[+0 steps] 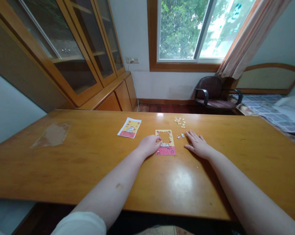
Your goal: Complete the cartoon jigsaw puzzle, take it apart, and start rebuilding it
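A partly assembled jigsaw puzzle lies flat on the table, pink at the bottom, with a yellow border around a gap in its upper middle. My left hand rests over its left edge, fingers curled together; whatever they may hold is hidden. Just right of the puzzle are a few loose puzzle pieces, white with dark marks. Beside these pieces my right hand lies palm down with its fingers spread, holding nothing visible.
Behind the puzzle is a pile of pale puzzle pieces. A reference picture card of a white animal lies left of it. A clear plastic bag is at the far left of the wooden table. An armchair stands beyond.
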`<state>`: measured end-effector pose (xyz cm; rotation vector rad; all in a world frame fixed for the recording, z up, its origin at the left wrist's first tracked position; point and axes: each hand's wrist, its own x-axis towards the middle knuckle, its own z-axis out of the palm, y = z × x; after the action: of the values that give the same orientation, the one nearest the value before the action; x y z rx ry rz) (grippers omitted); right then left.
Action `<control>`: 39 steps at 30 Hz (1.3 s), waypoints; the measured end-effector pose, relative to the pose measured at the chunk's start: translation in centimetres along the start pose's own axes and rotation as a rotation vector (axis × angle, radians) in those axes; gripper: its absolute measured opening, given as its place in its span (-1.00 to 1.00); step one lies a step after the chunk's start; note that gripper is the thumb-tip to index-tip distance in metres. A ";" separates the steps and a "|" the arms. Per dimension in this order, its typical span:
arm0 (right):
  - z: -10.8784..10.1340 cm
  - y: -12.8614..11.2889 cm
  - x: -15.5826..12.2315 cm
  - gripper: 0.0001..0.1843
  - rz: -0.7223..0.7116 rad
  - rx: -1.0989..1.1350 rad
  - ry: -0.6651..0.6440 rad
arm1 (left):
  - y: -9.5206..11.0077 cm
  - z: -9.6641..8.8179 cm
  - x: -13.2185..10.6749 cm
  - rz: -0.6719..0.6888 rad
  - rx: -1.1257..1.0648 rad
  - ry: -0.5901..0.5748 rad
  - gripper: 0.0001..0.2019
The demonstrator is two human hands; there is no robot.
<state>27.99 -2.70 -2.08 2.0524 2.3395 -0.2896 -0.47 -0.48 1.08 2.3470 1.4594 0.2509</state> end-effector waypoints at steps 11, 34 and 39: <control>0.4 -3.8 2.6 -0.29 -0.073 0.042 0.060 | 0.1 0.0 0.0 0.016 -0.008 0.006 -0.72; -2.1 -1.4 0.6 -0.71 -0.243 0.287 -0.011 | 0.3 0.1 0.0 -0.009 -0.035 -0.039 -0.75; -1.8 -2.4 0.8 -0.77 -0.151 0.271 -0.016 | 0.2 0.2 0.2 -0.013 -0.038 -0.041 -0.76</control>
<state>25.75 -1.94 -0.09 1.9666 2.5743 -0.6576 -0.18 -0.46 1.00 2.2981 1.4379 0.2241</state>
